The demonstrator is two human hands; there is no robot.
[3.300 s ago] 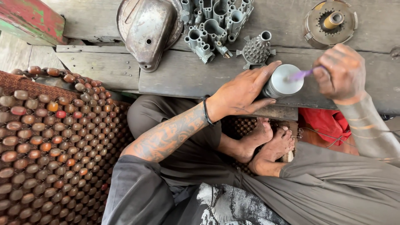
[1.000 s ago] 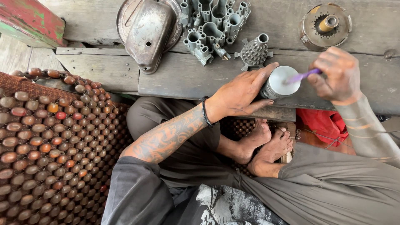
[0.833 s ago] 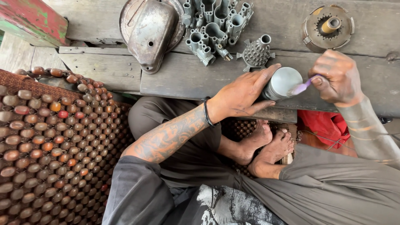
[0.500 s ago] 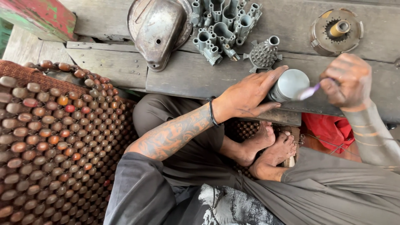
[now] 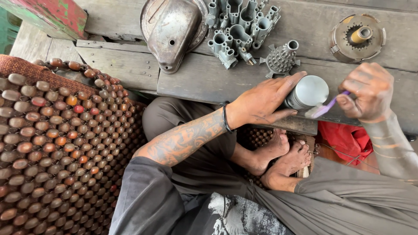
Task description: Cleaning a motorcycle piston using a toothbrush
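Right now the left hand [image 5: 261,102] is wrapped around a grey metal piston [image 5: 307,92], holding it tilted at the edge of the wooden bench [image 5: 196,78], crown facing up. Over on the other side, the right hand [image 5: 365,92] is clenched on a purple toothbrush [image 5: 324,109], bristles just at the piston's rim. Beside them on the bench sit a finned hub [image 5: 281,58], a grey casting [image 5: 239,28], a dented cover [image 5: 172,28] and a sprocket drum [image 5: 358,37]; a beaded mat [image 5: 56,139] lies to the left
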